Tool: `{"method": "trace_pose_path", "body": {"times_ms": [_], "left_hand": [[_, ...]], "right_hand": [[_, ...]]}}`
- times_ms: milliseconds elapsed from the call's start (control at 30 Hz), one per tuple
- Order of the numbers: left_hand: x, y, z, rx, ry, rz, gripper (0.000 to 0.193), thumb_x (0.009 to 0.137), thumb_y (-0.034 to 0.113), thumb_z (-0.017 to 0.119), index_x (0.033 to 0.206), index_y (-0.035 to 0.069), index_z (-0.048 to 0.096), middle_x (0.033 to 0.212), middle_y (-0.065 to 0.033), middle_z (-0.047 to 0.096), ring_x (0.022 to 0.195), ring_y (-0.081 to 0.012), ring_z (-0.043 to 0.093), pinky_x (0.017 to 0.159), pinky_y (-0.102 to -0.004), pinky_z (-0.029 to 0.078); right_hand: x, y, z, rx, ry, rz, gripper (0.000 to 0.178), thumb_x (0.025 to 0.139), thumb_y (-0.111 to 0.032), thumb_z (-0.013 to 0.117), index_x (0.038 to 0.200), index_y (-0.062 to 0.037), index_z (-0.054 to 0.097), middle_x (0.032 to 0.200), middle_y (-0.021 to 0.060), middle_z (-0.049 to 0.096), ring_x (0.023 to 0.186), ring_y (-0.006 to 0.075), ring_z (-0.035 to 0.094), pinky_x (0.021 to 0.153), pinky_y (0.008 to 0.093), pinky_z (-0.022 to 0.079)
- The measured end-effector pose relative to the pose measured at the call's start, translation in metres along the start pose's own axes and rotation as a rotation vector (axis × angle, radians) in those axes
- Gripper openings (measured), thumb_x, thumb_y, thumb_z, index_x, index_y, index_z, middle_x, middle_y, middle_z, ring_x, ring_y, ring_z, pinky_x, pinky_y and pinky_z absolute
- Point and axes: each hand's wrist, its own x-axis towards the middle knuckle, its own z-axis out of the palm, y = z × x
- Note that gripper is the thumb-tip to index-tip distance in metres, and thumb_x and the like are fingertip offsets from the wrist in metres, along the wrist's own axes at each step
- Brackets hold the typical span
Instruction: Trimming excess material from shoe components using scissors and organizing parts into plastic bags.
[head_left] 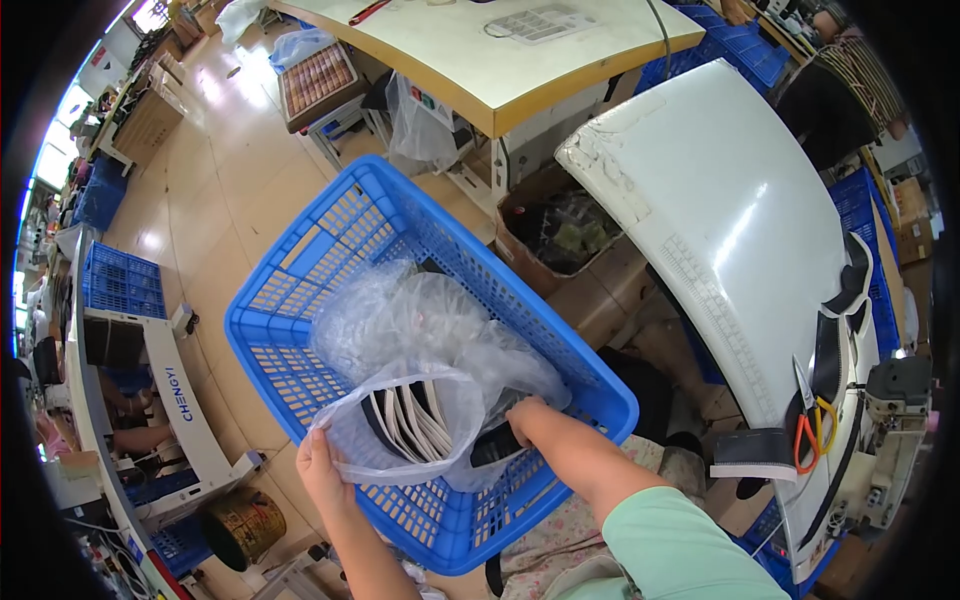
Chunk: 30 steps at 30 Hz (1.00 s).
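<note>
A blue plastic basket point(310, 225) with slotted walls stands in front of me, holding clear plastic bags point(440, 315). My left hand point(325, 468) pinches the rim of an open clear bag point(350, 440) at the basket's near left. Inside that bag lies a stack of curved strips point(412, 420), white-edged with black faces. My right hand point(527, 418) reaches in at the bag's right side, its fingers curled and partly hidden. Right beside it is a black piece point(495, 446); whether the fingers grip this piece or the plastic cannot be made out.
To the right a white curved work surface point(720, 210) carries orange-handled scissors point(812, 430) and a black flat piece point(755, 450). A pale table point(450, 60) stands beyond the basket, with a cardboard box point(560, 225) below. At lower left are a bin point(243, 528) and a white machine table point(185, 400).
</note>
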Motion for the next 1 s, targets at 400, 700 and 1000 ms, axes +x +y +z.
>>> {"method": "trace_pose_path", "body": {"times_ms": [400, 700, 1000], "left_hand": [[-0.002, 0.002, 0.002, 0.0, 0.001, 0.014, 0.025, 0.091, 0.022, 0.053, 0.096, -0.001, 0.059, 0.049, 0.0098, 0.033, 0.039, -0.0002, 0.027, 0.035, -0.0183, 0.019], [-0.005, 0.008, 0.013, -0.06, 0.005, 0.009, 0.019, 0.089, 0.017, 0.057, 0.091, -0.001, 0.063, 0.07, 0.0004, 0.058, 0.059, -0.0061, 0.048, 0.055, -0.0198, 0.037], [-0.027, 0.013, 0.023, 0.008, -0.027, -0.043, 0.02, 0.088, 0.015, 0.057, 0.092, -0.002, 0.065, 0.073, 0.0014, 0.058, 0.062, -0.0044, 0.048, 0.056, -0.0199, 0.037]], "right_hand": [[0.024, -0.007, 0.026, -0.382, 0.492, -0.315, 0.041, 0.066, -0.017, 0.066, 0.107, -0.0225, 0.064, 0.112, 0.0037, 0.058, 0.113, 0.0235, 0.05, 0.094, 0.0388, 0.037], [-0.123, 0.019, -0.038, -0.05, 0.542, -0.238, 0.049, 0.054, -0.013, 0.063, 0.103, -0.0153, 0.064, 0.088, 0.009, 0.066, 0.086, 0.0288, 0.063, 0.073, 0.0378, 0.051], [-0.289, 0.048, -0.008, 0.749, 1.108, -0.299, 0.065, 0.045, -0.017, 0.074, 0.107, -0.0029, 0.06, 0.092, 0.0127, 0.06, 0.085, 0.0267, 0.06, 0.077, 0.0319, 0.046]]}}
